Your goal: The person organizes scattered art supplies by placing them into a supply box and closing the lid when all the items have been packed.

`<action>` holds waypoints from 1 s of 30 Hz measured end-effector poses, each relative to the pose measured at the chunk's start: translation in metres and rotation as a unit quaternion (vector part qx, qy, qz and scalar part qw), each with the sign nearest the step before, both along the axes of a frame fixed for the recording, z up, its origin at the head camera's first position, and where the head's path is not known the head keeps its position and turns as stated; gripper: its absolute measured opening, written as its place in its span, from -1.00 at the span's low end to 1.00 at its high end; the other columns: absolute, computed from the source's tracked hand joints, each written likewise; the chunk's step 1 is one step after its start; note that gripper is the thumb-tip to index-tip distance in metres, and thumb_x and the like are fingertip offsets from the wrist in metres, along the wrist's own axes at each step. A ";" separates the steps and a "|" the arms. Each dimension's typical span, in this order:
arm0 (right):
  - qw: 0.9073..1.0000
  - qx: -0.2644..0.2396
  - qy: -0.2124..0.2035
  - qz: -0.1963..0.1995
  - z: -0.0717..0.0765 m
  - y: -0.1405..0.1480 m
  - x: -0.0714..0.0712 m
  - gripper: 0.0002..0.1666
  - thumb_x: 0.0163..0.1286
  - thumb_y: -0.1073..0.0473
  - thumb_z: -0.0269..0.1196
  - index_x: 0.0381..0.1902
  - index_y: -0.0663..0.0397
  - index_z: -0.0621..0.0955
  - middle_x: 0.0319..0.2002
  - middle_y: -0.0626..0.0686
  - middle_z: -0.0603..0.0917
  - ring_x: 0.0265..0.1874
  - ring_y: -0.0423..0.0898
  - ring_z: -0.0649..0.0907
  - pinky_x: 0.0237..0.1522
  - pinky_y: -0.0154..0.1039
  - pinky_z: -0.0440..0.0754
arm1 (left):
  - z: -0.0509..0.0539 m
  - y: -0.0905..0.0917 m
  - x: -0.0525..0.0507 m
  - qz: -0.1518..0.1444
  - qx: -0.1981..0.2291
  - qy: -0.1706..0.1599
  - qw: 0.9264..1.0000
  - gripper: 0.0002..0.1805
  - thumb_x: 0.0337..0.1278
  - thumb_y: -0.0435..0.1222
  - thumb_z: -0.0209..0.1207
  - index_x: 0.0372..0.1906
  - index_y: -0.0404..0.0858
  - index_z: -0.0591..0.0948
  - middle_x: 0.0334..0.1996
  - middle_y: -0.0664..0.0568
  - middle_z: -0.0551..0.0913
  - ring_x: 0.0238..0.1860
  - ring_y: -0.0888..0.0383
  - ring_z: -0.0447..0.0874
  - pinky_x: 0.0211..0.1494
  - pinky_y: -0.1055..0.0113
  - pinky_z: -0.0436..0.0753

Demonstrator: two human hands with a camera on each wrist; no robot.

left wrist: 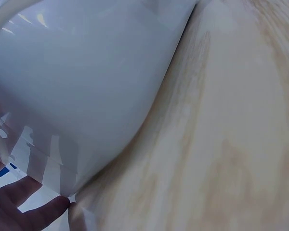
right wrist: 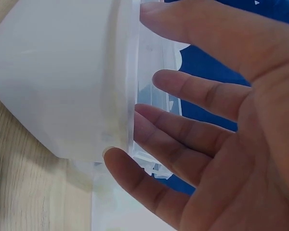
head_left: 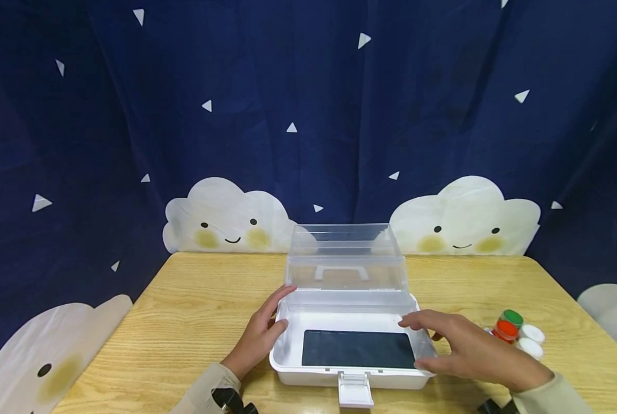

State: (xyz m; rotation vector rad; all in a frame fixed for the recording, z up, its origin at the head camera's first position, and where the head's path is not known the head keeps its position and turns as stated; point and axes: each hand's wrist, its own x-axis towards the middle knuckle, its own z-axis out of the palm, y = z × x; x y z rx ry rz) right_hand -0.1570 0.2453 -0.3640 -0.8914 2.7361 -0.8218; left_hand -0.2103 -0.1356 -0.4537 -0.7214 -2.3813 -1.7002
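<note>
A white plastic storage box [head_left: 303, 376] stands on the table with its clear lid [head_left: 347, 270] raised at the back. Its white front latch [head_left: 355, 391] hangs down. Inside lies a flat dark rectangle [head_left: 357, 349]. My left hand [head_left: 260, 332] rests at the box's left side, fingers toward the back corner. In the left wrist view, its fingertips [left wrist: 62, 201] touch the box's far end. At the right side is my right hand [head_left: 466, 348], its spread fingers reaching over the rim. The right wrist view shows them beside the rim, curled round nothing.
To the right of the box stand small jars with a green lid [head_left: 512, 317], a red lid [head_left: 506, 329] and white lids [head_left: 529, 347]. The wooden table [head_left: 199, 310] ends at a dark blue curtain [head_left: 267, 69] with cloud prints.
</note>
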 end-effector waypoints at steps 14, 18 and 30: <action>1.000 0.013 0.012 -0.003 0.003 0.001 -0.002 -0.33 0.18 -0.20 0.35 0.18 -0.04 0.54 0.09 -0.07 0.60 -0.04 -0.11 0.56 -0.14 -0.25 0.63 | 0.007 0.002 0.005 -0.007 0.002 0.000 1.000 -0.28 0.18 -0.61 -0.04 0.42 -0.05 0.30 0.47 -0.06 0.14 0.42 -0.03 0.15 0.22 -0.09 0.40; 1.000 0.016 0.021 -0.010 0.005 0.002 -0.001 -0.37 0.17 -0.20 0.35 0.15 -0.12 0.55 0.07 -0.09 0.61 -0.07 -0.16 0.56 -0.15 -0.25 0.63 | 0.022 0.003 0.013 -0.016 -0.001 0.000 1.000 -0.31 0.16 -0.61 -0.05 0.43 -0.19 0.29 0.47 -0.16 0.14 0.42 -0.05 0.14 0.21 -0.05 0.42; 0.999 0.017 0.025 -0.019 0.007 0.006 -0.002 -0.40 0.19 -0.17 0.35 0.13 -0.07 0.57 0.05 -0.10 0.62 -0.12 -0.19 0.56 -0.17 -0.31 0.61 | 0.020 -0.001 0.012 -0.073 0.032 0.012 0.997 -0.19 0.02 -0.70 -0.08 0.45 -0.22 0.22 0.47 -0.28 0.04 0.32 -0.24 0.29 0.11 -0.17 0.47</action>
